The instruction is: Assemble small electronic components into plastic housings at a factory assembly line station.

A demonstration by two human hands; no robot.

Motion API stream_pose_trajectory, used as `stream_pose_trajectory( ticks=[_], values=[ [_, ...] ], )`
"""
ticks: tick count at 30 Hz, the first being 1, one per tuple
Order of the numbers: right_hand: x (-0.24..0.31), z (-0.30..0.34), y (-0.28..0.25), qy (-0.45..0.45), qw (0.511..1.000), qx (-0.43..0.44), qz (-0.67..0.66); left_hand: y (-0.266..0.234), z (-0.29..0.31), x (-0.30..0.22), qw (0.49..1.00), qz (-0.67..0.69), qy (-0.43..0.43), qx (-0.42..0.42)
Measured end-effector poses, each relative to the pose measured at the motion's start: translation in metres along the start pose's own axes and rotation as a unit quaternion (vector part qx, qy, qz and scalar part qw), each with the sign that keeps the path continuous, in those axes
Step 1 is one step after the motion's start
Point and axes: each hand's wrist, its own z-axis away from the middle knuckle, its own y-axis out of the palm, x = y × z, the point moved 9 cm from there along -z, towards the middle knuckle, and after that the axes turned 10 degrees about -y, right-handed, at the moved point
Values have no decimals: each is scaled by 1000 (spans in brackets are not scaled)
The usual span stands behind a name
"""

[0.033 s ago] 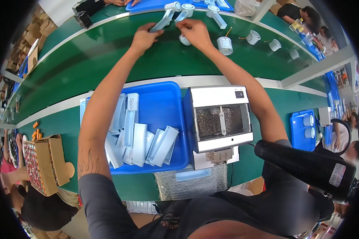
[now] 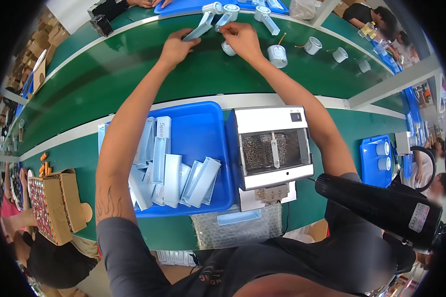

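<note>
Both arms reach to the far green shelf. My left hand (image 2: 177, 48) is closed round the lower end of a light-blue handle piece (image 2: 203, 25) with a round white head. Right beside it, my right hand (image 2: 243, 40) has its fingertips pinched at the lower end of a second light-blue handle piece (image 2: 223, 20); its fingers partly hide that end. A third such piece (image 2: 267, 21) lies to the right of the hands. Below my right hand sits a white round cup-like part (image 2: 228, 48), partly covered by the hand.
Nearer stand a blue tray (image 2: 198, 119) of light-blue handle shells (image 2: 172, 180), a screw feeder (image 2: 270, 119) and a black electric screwdriver (image 2: 376, 210). White round housings (image 2: 277, 56) line the shelf. At left is a cardboard box (image 2: 59, 208), at right a small blue tray (image 2: 369, 168).
</note>
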Motion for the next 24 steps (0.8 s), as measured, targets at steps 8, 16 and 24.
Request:
stream_pose_trajectory(
  ticks=[8, 16, 24],
  values=[
    [19, -3, 2, -96, 977, 16, 188, -4, 11, -22, 981, -185, 55, 30],
    [37, 2, 9, -115, 970, 46, 210, -13, 26, -48, 961, -237, 137, 30],
    [41, 0, 10, -125, 967, 37, 217, -13, 23, -60, 939, -299, 170, 26]
  ],
)
